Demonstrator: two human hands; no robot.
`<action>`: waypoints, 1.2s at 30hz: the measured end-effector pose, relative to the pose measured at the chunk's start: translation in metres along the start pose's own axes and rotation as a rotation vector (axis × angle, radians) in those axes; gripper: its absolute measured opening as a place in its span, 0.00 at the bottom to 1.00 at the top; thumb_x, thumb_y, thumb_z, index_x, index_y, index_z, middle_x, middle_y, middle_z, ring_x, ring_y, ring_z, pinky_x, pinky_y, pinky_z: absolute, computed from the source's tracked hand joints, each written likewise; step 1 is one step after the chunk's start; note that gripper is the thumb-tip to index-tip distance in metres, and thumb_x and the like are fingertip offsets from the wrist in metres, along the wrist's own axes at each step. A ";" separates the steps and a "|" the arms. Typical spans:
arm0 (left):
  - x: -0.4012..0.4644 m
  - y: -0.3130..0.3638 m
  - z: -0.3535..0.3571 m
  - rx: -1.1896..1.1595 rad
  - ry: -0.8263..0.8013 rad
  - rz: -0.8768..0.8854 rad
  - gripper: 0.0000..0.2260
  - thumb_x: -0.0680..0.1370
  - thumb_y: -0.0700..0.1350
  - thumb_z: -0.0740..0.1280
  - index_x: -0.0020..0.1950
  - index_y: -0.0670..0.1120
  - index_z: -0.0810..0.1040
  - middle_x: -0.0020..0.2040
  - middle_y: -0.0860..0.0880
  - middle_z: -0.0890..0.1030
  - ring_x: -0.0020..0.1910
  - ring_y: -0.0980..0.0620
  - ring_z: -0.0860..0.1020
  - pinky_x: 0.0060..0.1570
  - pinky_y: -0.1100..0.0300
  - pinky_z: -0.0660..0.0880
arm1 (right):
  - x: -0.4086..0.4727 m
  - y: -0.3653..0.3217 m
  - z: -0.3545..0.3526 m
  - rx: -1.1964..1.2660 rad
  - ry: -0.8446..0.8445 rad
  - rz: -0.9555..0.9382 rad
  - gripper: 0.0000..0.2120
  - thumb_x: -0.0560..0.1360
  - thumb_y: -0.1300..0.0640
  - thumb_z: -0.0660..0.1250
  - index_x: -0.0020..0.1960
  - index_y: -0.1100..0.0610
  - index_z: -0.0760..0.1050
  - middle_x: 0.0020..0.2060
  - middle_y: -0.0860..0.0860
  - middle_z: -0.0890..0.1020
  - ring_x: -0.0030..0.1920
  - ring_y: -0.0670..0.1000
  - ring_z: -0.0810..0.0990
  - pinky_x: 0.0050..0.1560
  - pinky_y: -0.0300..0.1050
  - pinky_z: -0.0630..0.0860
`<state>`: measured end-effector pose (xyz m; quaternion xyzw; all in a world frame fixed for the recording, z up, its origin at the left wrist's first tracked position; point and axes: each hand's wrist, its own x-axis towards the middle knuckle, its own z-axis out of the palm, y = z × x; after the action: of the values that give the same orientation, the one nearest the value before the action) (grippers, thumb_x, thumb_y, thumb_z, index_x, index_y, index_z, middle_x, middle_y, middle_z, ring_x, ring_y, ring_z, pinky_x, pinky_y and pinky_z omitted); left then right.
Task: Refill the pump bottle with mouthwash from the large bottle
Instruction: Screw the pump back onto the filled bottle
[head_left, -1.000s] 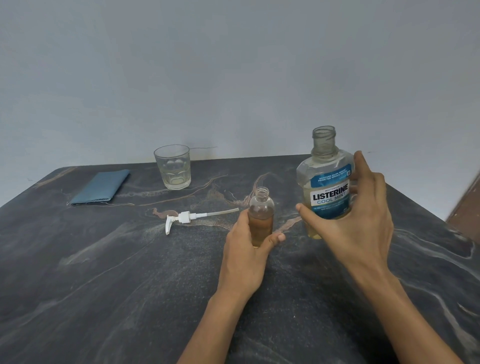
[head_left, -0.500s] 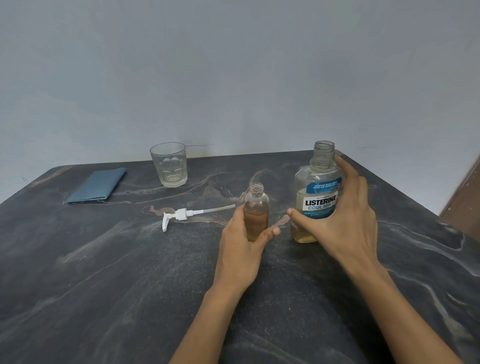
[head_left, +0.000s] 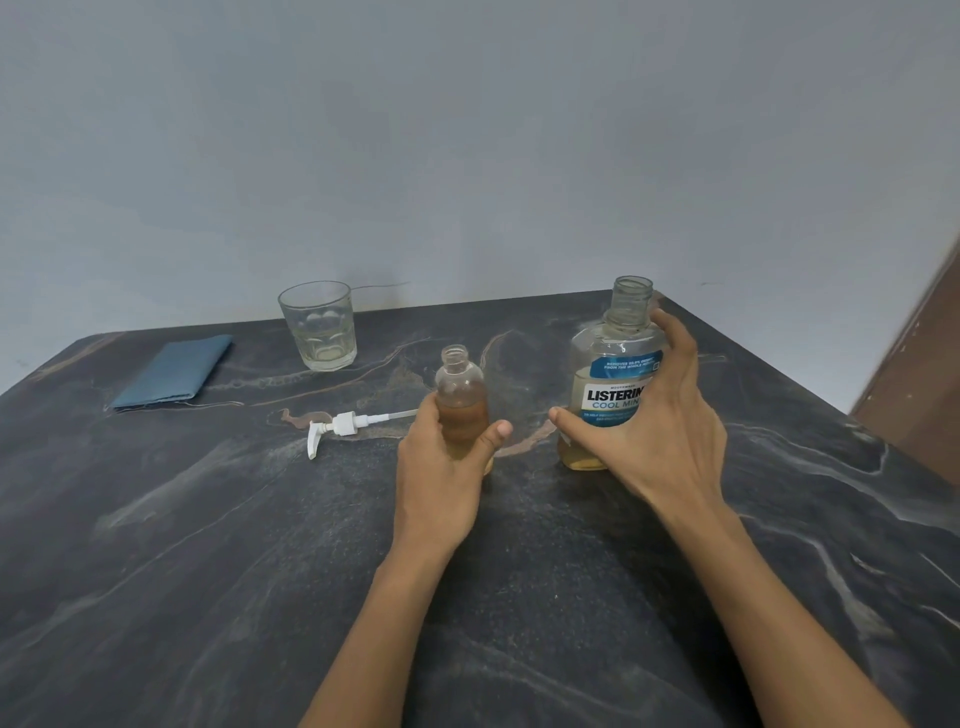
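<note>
**Both bottles upright and uncapped, a hand at each**

Nearest the camera, two bare forearms reach forward over the dark marbled table (head_left: 218, 597). The left hand (head_left: 441, 478) wraps around the lower half of the small pump bottle (head_left: 461, 395), thumb on the right side and fingers curled round the left, gripping it. This bottle stands upright near the middle of the table, its neck open with no pump fitted, and amber liquid fills it to roughly the shoulder.

To the right, the right hand (head_left: 660, 426) is at the large bottle (head_left: 610, 384), which stands upright on the table, well apart from the small one. The thumb stretches across the front below the blue and white label and the fingers reach up along the right side toward the neck; whether they press on the plastic or sit just off it cannot be told. The cap is off, and yellowish mouthwash fills only the lower part.

Left of the small bottle, the white pump head (head_left: 337, 427) lies on its side, its dip tube pointing toward the left hand. Farther back stand a clear glass (head_left: 318, 326) and, at the far left, a folded blue cloth (head_left: 174, 371). A pale wall rises behind.
</note>
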<state>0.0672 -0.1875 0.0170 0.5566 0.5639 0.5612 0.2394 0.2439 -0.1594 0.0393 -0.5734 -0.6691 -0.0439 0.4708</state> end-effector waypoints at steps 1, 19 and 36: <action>0.001 0.000 -0.003 -0.003 0.025 -0.002 0.12 0.71 0.50 0.73 0.47 0.57 0.71 0.42 0.60 0.78 0.41 0.70 0.76 0.43 0.70 0.71 | 0.000 0.000 0.000 -0.001 0.006 -0.005 0.52 0.57 0.33 0.74 0.70 0.46 0.49 0.65 0.50 0.69 0.53 0.54 0.79 0.48 0.48 0.76; 0.002 -0.006 -0.031 0.065 0.112 -0.154 0.15 0.73 0.46 0.72 0.56 0.46 0.72 0.47 0.52 0.77 0.48 0.52 0.75 0.51 0.59 0.68 | -0.003 0.006 0.013 0.097 0.582 -0.111 0.33 0.71 0.29 0.52 0.60 0.55 0.60 0.50 0.61 0.74 0.50 0.56 0.74 0.49 0.52 0.66; -0.047 -0.003 -0.103 0.075 -0.012 -0.176 0.14 0.74 0.41 0.70 0.56 0.48 0.70 0.46 0.55 0.77 0.43 0.62 0.75 0.34 0.75 0.70 | -0.013 0.012 0.018 0.021 0.657 -0.102 0.29 0.73 0.31 0.49 0.55 0.56 0.62 0.49 0.52 0.69 0.48 0.53 0.70 0.51 0.45 0.58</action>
<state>-0.0141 -0.2663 0.0239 0.5169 0.6297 0.5131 0.2702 0.2414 -0.1536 0.0151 -0.4894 -0.5099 -0.2431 0.6643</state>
